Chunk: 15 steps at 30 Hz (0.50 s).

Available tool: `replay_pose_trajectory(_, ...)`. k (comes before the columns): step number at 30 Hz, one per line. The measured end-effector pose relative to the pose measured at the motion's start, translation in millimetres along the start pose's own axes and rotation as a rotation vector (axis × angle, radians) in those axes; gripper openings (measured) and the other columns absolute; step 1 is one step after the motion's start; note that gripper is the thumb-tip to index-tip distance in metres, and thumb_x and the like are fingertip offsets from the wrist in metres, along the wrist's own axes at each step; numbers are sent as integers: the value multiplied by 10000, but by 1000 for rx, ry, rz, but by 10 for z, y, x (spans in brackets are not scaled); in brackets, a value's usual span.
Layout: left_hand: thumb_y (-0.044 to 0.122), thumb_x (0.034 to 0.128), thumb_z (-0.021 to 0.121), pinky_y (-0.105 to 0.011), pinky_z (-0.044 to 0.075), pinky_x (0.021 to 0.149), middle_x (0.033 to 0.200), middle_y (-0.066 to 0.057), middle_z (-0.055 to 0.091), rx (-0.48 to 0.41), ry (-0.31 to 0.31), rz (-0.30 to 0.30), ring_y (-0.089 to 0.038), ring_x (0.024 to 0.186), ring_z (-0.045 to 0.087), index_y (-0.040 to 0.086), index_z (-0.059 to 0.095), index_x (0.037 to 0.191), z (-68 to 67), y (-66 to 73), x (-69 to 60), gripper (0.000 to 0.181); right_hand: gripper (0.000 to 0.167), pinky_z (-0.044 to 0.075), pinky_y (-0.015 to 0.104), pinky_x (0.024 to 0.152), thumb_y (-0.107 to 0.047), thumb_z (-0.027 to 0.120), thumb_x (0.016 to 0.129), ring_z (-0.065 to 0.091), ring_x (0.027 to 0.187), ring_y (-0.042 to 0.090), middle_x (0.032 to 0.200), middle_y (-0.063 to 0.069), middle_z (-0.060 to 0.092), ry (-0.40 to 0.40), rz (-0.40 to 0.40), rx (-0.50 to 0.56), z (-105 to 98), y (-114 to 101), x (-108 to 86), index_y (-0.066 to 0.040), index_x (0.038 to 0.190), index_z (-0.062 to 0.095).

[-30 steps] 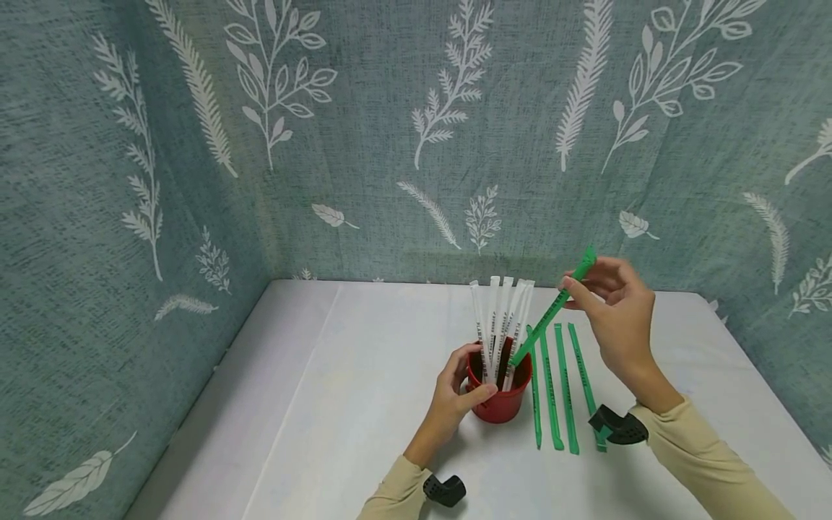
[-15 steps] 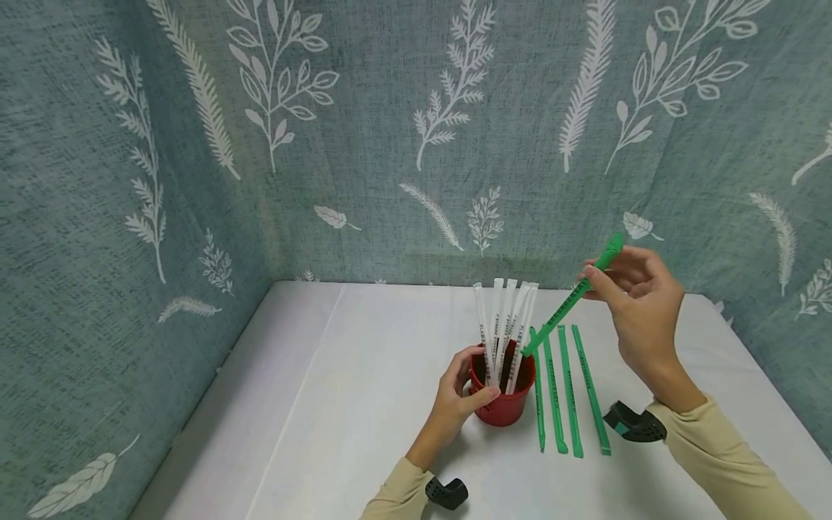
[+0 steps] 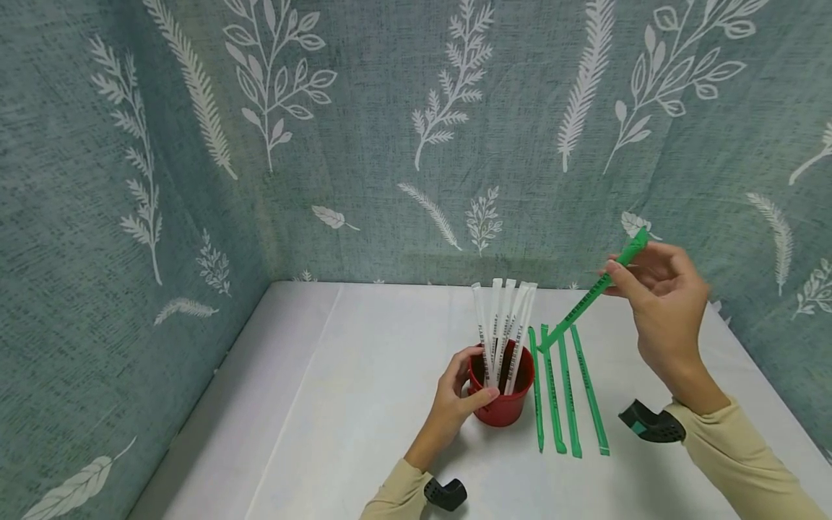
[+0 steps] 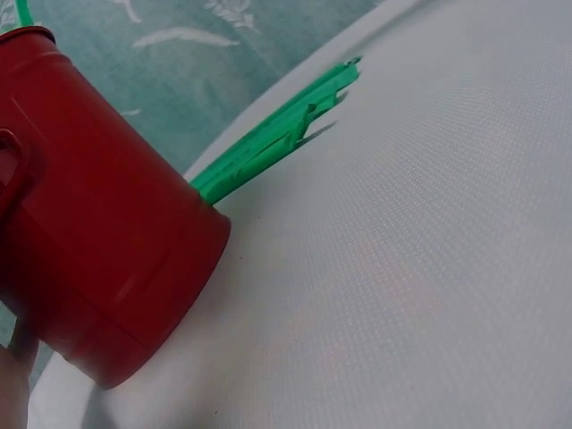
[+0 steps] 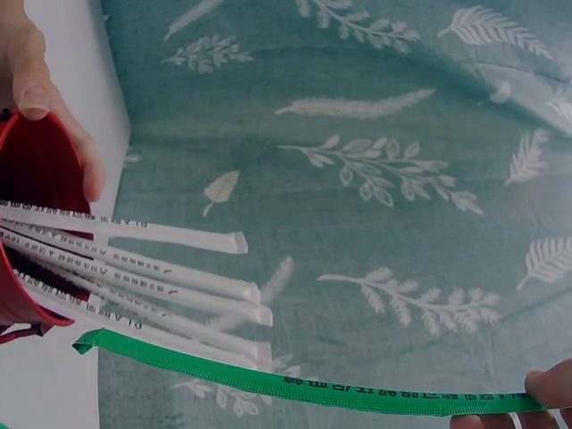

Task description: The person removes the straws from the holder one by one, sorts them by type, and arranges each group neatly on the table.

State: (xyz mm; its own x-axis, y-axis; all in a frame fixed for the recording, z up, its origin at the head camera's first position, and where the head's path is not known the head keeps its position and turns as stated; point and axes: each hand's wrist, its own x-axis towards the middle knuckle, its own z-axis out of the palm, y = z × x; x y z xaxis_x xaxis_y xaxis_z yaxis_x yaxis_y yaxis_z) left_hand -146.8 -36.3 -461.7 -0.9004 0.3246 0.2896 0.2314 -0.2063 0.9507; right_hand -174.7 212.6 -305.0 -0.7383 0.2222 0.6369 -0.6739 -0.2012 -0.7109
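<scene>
A red bucket (image 3: 499, 410) stands on the table with several white wrapped straws (image 3: 497, 325) leaning in it. My left hand (image 3: 451, 397) grips the bucket's left side, thumb on the front rim. Up and to the right, my right hand (image 3: 669, 318) pinches a green wrapped straw (image 3: 588, 297) near its upper end; the straw slants down left, its lower tip just right of the bucket's rim. In the right wrist view that green straw (image 5: 295, 389) is outside the bucket (image 5: 36, 170), below the white straws (image 5: 179, 277).
Several green straws (image 3: 568, 393) lie side by side on the white table (image 3: 364, 404), right of the bucket. A patterned green cloth (image 3: 364, 144) hangs behind the table and along its left. Each wrist wears a black device (image 3: 652, 422).
My right hand has moved right and slightly up with the green straw, whose lower tip has gone from inside the bucket's opening to outside its right rim. My left hand has stayed on the bucket.
</scene>
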Motion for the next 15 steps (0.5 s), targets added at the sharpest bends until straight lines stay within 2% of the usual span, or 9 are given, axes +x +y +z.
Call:
replay_pose_trajectory(5,109,857,660,-563,325,987,1369,-181,449,-6,3,13,-340,1234,428,33,373,1378,-14,-90,28,599,340,540,275,651,190,610,799,664,815,221,957,163,623,12,5,-25,-78,-5,11,124,1122,528)
replay_pose_trajectory(10,135,860,671,-475,358,991,1365,-98,468,3,-1,9,-270,1233,442,132,392,1382,-43,-292,67,592,346,536,260,645,174,621,800,663,802,198,968,155,607,50,23,-70,-158,-24,18,103,1128,540)
replay_pose_trajectory(15,190,854,684,-451,352,999,1363,-58,471,-3,8,15,-233,1232,446,178,405,1373,-57,-355,61,589,342,534,247,632,169,628,797,664,793,180,958,145,612,55,23,-109,-215,4,26,105,1125,552)
